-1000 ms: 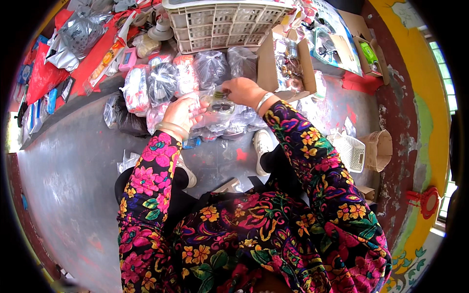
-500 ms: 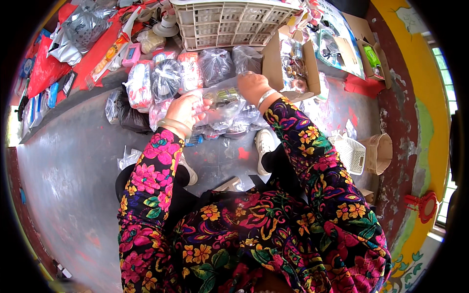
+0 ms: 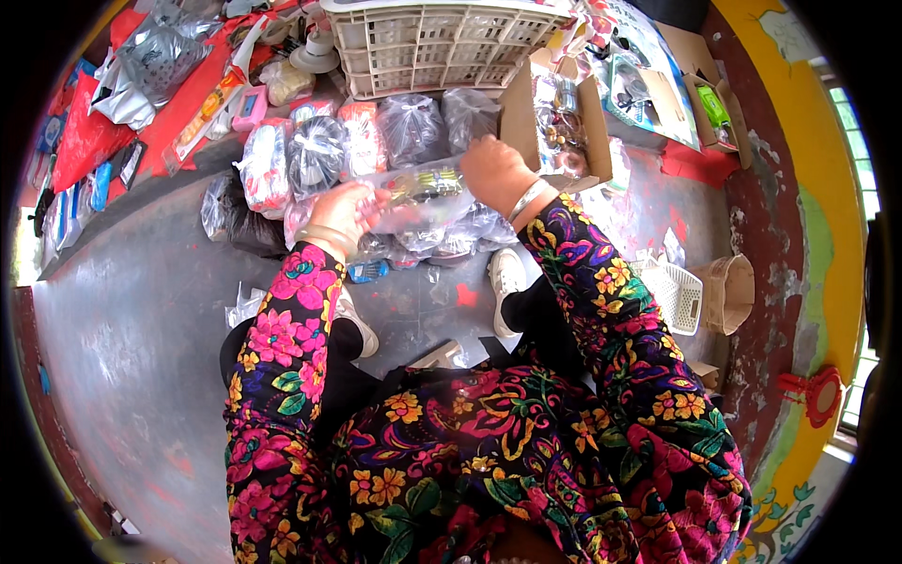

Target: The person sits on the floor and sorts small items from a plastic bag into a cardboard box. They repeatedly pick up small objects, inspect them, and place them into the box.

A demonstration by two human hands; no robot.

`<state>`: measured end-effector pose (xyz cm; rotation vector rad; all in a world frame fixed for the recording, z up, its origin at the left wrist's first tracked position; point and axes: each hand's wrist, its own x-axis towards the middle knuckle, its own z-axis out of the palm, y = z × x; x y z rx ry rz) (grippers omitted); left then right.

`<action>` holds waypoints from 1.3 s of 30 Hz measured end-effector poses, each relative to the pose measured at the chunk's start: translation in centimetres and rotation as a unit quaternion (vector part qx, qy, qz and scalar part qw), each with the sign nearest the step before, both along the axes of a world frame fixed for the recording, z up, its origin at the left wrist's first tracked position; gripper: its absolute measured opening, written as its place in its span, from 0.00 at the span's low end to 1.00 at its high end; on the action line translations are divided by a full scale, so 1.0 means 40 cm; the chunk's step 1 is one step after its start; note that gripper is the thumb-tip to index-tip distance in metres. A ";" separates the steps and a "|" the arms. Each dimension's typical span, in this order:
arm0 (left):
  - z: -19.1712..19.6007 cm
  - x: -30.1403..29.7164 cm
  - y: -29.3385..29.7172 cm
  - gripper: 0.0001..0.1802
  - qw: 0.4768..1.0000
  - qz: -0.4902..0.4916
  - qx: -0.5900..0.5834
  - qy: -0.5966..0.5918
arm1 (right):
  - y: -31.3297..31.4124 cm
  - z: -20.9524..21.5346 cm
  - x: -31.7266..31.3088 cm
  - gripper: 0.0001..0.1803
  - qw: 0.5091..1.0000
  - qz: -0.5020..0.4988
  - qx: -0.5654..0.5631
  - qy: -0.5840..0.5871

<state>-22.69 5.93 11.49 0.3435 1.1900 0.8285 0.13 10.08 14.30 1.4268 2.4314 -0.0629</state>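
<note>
- Evidently, in the head view, everything centres on a clear plastic bag (image 3: 396, 215) held up between the person's two hands, above a heap of similar bags.
- Its long axis runs crosswise, from the left hand (image 3: 342, 209) up to the right hand (image 3: 497, 173), so the right end sits slightly higher and farther from the body.
- The left hand pinches the left end with bent fingers; the right hand is clenched on the opposite end. Both grasp the same bag, and neither holds anything else that can be made out.
- Inside the bag, dark and yellow-green pieces (image 3: 435, 182) lie toward the right end, nearer the right hand; the plastic beside the left hand looks flat and bare. What the pieces are cannot be told.
- Just beyond the hands stand tied bags: a grey bag (image 3: 411, 132), a darker bag (image 3: 470, 118) and a red-and-white bag (image 3: 266, 167).
- Behind them is a beige lattice crate (image 3: 427, 39); its contents cannot be made out.
- Near the right hand, a cardboard box (image 3: 521, 115) holds assorted small wrapped goods (image 3: 562, 124). Farther right, a smaller carton (image 3: 741, 124) carries a bright green packet (image 3: 712, 105).
- Lower right, a white slotted basket (image 3: 680, 301) stands just beside a brown bin (image 3: 729, 301).
</note>
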 end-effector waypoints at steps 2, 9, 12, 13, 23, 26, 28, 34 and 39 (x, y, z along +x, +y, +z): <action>-0.040 -0.005 -0.007 0.11 0.997 -0.026 -0.068 -0.019 | -0.004 -0.024 0.003 0.10 1.000 0.019 -0.017 0.004; -0.008 0.012 -0.005 0.11 0.998 -0.016 -0.053 -0.001 | -0.007 -0.010 -0.045 0.09 0.991 0.060 -0.072 0.099; -0.002 0.016 -0.006 0.11 0.999 0.003 -0.045 -0.002 | -0.018 -0.066 -0.075 0.10 0.984 0.089 -0.108 0.107; -0.001 0.019 -0.005 0.11 0.999 0.003 -0.044 -0.002 | -0.013 -0.100 -0.075 0.10 0.986 0.065 -0.107 0.106; -0.014 0.015 -0.005 0.09 1.000 0.021 0.003 0.001 | 0.010 -0.206 -0.040 0.13 0.983 0.005 -0.185 -0.014; -0.018 0.019 0.004 0.09 1.000 0.019 0.010 -0.020 | 0.003 -0.197 -0.038 0.13 0.983 -0.007 -0.182 -0.023; -0.017 0.013 0.007 0.08 0.999 0.017 0.025 -0.030 | -0.004 -0.170 -0.036 0.13 0.982 -0.004 -0.187 -0.018; 0.001 0.030 0.011 0.07 0.999 0.010 0.033 -0.025 | 0.022 -0.051 0.021 0.11 0.979 0.065 -0.127 0.147; 0.011 0.026 0.004 0.08 0.999 0.005 0.030 -0.027 | 0.102 0.094 0.218 0.11 0.916 -0.158 0.011 0.368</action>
